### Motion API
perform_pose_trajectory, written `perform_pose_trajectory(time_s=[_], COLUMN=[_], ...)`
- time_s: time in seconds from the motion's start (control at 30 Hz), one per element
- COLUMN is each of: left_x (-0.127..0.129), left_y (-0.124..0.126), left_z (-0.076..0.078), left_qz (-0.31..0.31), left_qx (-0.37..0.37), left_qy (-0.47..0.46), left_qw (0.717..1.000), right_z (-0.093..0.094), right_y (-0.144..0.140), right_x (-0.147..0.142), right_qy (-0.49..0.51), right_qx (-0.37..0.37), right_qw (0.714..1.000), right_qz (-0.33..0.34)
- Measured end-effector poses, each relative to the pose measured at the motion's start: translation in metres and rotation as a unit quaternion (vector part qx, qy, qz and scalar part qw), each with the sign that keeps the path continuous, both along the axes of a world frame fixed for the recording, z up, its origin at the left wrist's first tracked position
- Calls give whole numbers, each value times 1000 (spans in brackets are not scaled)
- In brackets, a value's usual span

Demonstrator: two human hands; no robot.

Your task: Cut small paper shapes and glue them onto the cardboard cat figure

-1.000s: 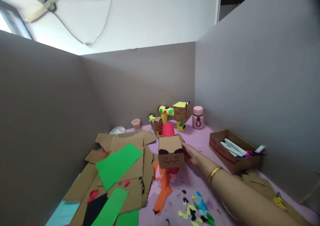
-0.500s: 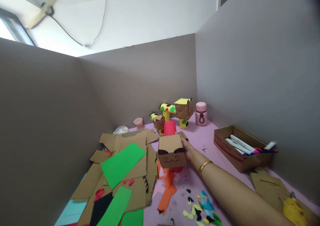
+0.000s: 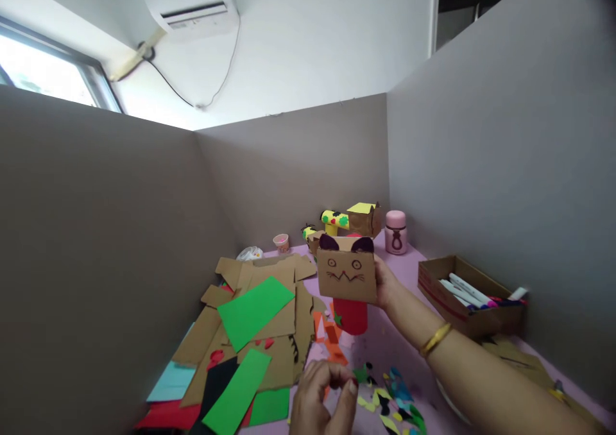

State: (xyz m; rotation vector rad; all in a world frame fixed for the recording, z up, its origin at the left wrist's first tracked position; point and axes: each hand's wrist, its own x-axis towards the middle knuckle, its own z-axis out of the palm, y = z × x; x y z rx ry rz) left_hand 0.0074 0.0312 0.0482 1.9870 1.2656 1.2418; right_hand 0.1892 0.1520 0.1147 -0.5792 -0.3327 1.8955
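My right hand point(image 3: 384, 282) grips the side of a cardboard cat figure point(image 3: 346, 277), lifted above the table. Its box head has dark ears, drawn eyes, a zigzag mouth and whiskers, and faces me. Below the head hangs a red cylindrical body point(image 3: 353, 316) with a small green star shape on it. At the bottom of the view my left hand point(image 3: 322, 396) has its fingers curled and its thumb close to the index finger; whatever may be between the tips is too small to name. Paper scraps point(image 3: 378, 400) in yellow, black, blue and green lie just right of it.
Flattened cardboard point(image 3: 283, 367) with green sheets point(image 3: 257, 310) covers the left side. A box of markers point(image 3: 462, 316) stands right. Behind are a spotted yellow cardboard animal point(image 3: 363, 220), a pink bottle point(image 3: 396, 233) and a small cup point(image 3: 282, 242). Grey partitions point(image 3: 298, 165) surround the table.
The cat figure has tilted up so its face points at me and its red body shows below. My left hand has come into view at the bottom. The view has tipped up and left.
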Motion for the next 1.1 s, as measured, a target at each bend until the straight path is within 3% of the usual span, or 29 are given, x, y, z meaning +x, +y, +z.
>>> perform_pose_trajectory(time_s=[0.2, 0.4, 0.63, 1.1], left_x=[15, 24, 31, 31], left_y=[-2, 0, 3, 5], left_z=[52, 77, 88, 86], left_qz=[-31, -9, 12, 58], left_qx=[-48, -40, -50, -26], left_qy=[41, 162, 179, 209], left_qw=[997, 986, 982, 976], right_z=[16, 20, 21, 23], right_y=[-23, -30, -33, -36], right_x=[1, -2, -7, -15], right_qy=[4, 33, 67, 82], right_qx=[-8, -17, -16, 3], right_qw=[999, 997, 994, 990], right_qz=[-41, -68, -82, -116])
